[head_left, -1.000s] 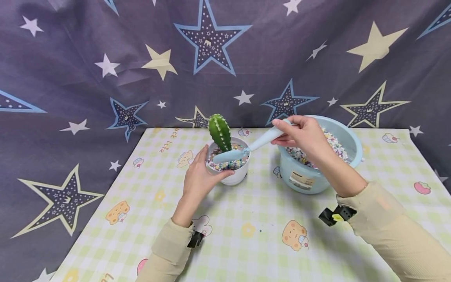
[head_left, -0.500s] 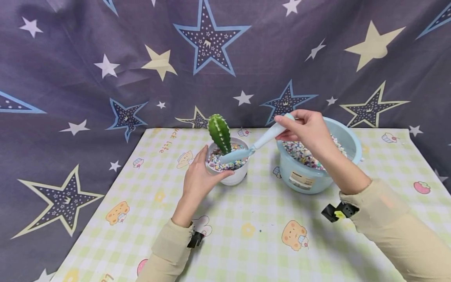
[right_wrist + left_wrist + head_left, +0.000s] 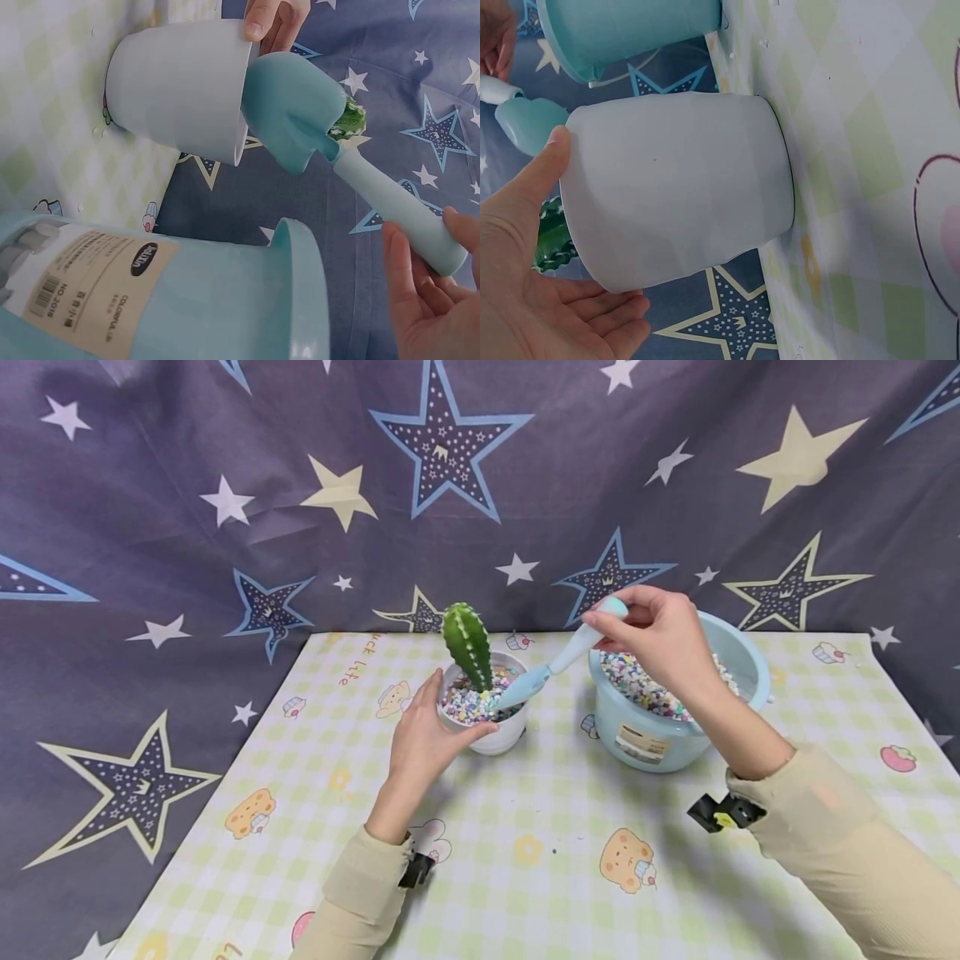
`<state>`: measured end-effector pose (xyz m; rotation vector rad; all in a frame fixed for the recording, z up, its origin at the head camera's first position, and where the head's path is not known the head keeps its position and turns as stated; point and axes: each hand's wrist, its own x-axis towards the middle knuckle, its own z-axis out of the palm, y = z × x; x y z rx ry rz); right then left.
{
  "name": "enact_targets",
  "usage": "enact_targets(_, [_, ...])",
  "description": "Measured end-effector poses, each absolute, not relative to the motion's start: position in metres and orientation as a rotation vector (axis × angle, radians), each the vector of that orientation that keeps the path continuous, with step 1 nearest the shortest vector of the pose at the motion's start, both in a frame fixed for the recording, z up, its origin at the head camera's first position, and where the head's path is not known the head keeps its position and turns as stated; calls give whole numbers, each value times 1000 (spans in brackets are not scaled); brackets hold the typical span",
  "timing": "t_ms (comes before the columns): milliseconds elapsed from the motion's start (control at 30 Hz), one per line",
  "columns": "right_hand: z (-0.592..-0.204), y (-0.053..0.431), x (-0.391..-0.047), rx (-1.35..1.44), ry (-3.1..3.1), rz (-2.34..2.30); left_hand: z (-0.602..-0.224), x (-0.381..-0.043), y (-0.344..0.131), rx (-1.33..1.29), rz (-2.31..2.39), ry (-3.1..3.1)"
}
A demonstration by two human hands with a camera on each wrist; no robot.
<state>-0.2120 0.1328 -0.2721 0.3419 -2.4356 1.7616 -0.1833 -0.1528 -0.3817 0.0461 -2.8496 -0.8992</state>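
A white pot (image 3: 498, 742) with a green cactus (image 3: 468, 645) in it stands on the table. Colourful pebbles (image 3: 467, 705) cover the surface around the cactus. My left hand (image 3: 429, 731) grips the pot's near left side, thumb at the front of the rim and fingers round the left, as the left wrist view also shows. With its fingertips my right hand (image 3: 663, 639) pinches the handle of a light blue trowel (image 3: 577, 647). The trowel's blade (image 3: 289, 105) tilts down at the pot's right rim, its tip at the pebbles.
A light blue bucket (image 3: 648, 752) partly filled with the same kind of pebbles (image 3: 637, 685) stands right of the pot, under my right hand. A checked cloth (image 3: 480, 860) covers the table. Behind it hangs a dark star-patterned curtain (image 3: 285, 460).
My right hand has moved slightly right, and the trowel has tipped steeper, its blade drawing back from the cactus toward the pot's right rim. More pebbles show in the pot. My left hand stays put.
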Motion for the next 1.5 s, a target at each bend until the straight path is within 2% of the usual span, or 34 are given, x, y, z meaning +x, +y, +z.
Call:
enact_targets(367, [-271,136,-206,367,-2503,1614,-382,-182,-153,41,-920,-2852])
enact_targets(1100, [-276,151,-207,332,-2419,1758,-376,-177,-156,9,-963,-2819])
enact_targets(1500, [-275,156,-204,268,-2373,1792,-359,-163,-152,-46,-944,-2787])
